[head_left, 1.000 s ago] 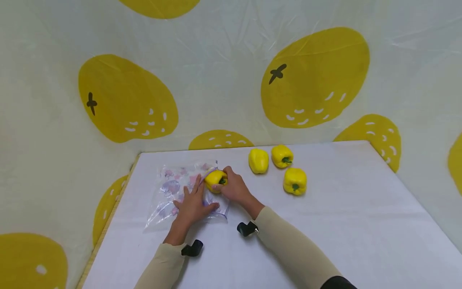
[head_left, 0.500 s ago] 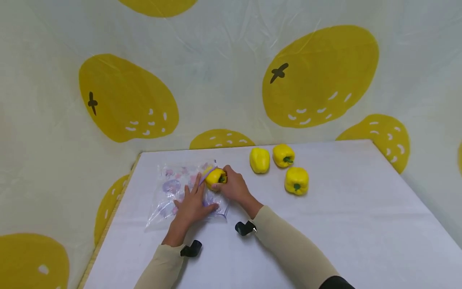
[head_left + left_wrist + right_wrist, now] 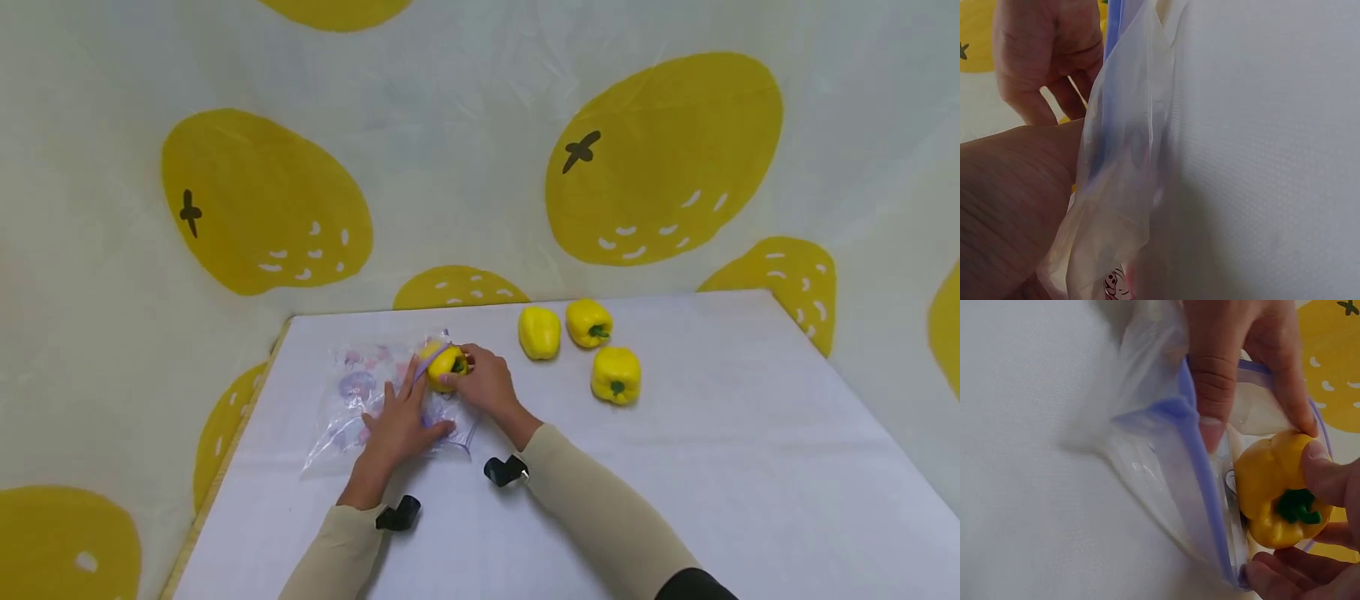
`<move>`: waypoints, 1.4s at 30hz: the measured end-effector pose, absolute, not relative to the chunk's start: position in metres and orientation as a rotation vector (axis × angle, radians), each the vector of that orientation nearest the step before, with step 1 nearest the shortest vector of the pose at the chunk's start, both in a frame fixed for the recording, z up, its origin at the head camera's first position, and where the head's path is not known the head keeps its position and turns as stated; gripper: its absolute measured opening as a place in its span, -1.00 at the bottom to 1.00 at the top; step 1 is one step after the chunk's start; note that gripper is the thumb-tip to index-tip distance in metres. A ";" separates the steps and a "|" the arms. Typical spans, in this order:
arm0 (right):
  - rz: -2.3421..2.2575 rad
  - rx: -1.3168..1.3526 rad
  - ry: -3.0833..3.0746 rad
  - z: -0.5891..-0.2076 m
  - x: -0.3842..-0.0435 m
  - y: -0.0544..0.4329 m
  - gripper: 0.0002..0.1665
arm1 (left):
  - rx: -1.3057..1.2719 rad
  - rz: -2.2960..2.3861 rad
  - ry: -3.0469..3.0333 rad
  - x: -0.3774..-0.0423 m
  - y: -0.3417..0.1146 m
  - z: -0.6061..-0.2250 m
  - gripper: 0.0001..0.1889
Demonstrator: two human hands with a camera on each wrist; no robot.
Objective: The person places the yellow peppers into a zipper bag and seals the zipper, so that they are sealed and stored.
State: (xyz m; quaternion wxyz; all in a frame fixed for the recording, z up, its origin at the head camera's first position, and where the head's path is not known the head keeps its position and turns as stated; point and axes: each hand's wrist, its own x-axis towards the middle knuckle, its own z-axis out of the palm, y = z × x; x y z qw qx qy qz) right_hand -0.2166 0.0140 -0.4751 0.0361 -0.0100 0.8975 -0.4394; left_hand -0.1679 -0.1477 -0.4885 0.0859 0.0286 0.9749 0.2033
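Note:
A clear plastic zip bag (image 3: 330,437) with pink and purple prints lies on the white-covered table. My left hand (image 3: 400,427) rests on it with spread, straight fingers at the mouth. In the right wrist view, the left thumb (image 3: 1213,406) reaches inside the purple zip edge (image 3: 1200,478), and the mouth gapes. My right hand (image 3: 491,385) holds a yellow bell pepper (image 3: 1263,478) between thumb and fingers, its green stem facing outward. The pepper's far side is inside the bag's mouth, with the purple edge crossing over it in the head view.
Three more yellow bell peppers sit right of the bag: one pepper (image 3: 539,333) and another (image 3: 588,322) near the back edge, a third (image 3: 616,376) closer. Behind the table (image 3: 675,483) hangs a pale sheet (image 3: 465,167) with large yellow fruit prints.
The right hand has moved slightly left with the bell pepper, which has slid further under the bag's purple edge. The left hand has stayed in place.

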 end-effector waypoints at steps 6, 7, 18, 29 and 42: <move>-1.277 -0.050 2.790 -0.478 -0.219 0.012 -0.20 | 0.109 0.619 2.910 -0.171 -0.145 -0.487 0.15; -1.285 -0.047 2.780 -0.478 -0.219 0.011 -0.21 | 0.111 0.625 2.911 -0.171 -0.145 -0.488 0.15; -1.312 -0.078 2.774 -0.483 -0.223 0.011 -0.28 | 0.119 0.657 2.916 -0.170 -0.148 -0.488 0.14; -1.339 -0.005 2.710 -0.481 -0.226 0.008 -0.31 | 0.085 0.646 2.908 -0.174 -0.149 -0.490 0.13; -1.181 0.026 2.701 -0.476 -0.232 0.003 -0.26 | 0.124 0.672 2.921 -0.176 -0.150 -0.489 0.11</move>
